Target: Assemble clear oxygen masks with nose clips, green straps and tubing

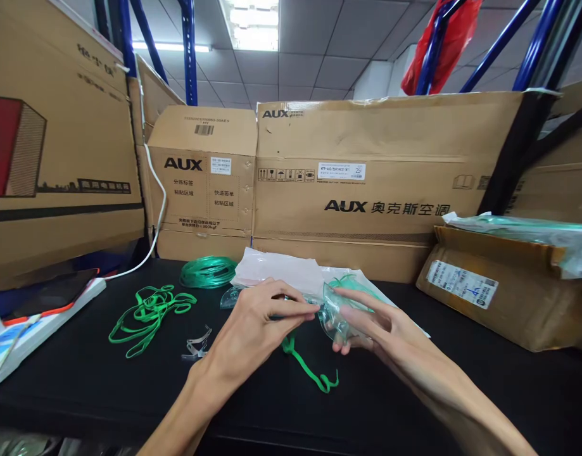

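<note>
My right hand (371, 323) grips a clear, green-tinted plastic mask (332, 310), thumb and fingers around its shell. Opposite it, my left hand (262, 320) is closed in a pinch, its fingertips at the mask's left edge; what lies between them is hidden. A green elastic strap (304, 367) hangs or lies just below the left fingers, its end curled on the black table (253, 405). Left of that hand are small clear plastic and metal strips (196, 345). Another clear plastic piece (230, 297) is partly covered behind the left hand.
A tangle of green elastic straps (152, 310) lies at left, with coiled green tubing (208, 272) behind. White paper or plastic sheets (276, 269) lie behind my hands. An open cardboard box (490, 291) stands right; a phone (53, 294) is at left. Large cartons (385, 171) wall the back.
</note>
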A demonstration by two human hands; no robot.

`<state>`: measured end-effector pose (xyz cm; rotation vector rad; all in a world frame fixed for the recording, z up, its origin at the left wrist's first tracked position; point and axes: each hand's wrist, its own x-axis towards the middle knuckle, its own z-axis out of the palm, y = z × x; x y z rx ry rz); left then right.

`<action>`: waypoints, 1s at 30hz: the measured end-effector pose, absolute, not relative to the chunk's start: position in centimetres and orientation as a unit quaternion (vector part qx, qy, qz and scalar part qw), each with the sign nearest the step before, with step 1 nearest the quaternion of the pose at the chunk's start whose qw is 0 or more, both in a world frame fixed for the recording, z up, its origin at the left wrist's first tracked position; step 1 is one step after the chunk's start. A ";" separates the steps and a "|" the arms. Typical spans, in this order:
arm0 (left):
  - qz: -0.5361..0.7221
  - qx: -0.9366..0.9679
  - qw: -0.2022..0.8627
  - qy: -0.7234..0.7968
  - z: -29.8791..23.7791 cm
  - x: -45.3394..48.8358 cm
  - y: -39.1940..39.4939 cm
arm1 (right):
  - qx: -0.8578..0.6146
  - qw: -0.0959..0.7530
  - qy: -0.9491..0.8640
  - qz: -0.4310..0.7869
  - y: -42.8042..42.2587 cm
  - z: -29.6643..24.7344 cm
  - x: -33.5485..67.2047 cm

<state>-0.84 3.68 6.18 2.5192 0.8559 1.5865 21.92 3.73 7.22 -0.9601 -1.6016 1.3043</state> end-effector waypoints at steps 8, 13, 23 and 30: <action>0.503 0.816 0.004 0.284 6.0 -0.9 3.9 | -0.376 0.417 -0.640 0.525 3.7 7.1 21.6; 0.500 0.818 0.003 0.286 6.0 -0.9 3.9 | -0.375 0.418 -0.641 0.524 3.7 6.9 21.7; 0.513 0.811 0.001 0.279 5.9 -0.7 3.9 | -0.362 0.426 -0.632 0.537 3.6 6.9 21.3; 0.529 0.802 0.003 0.279 6.0 -0.4 3.7 | -0.356 0.430 -0.635 0.535 3.7 6.7 21.2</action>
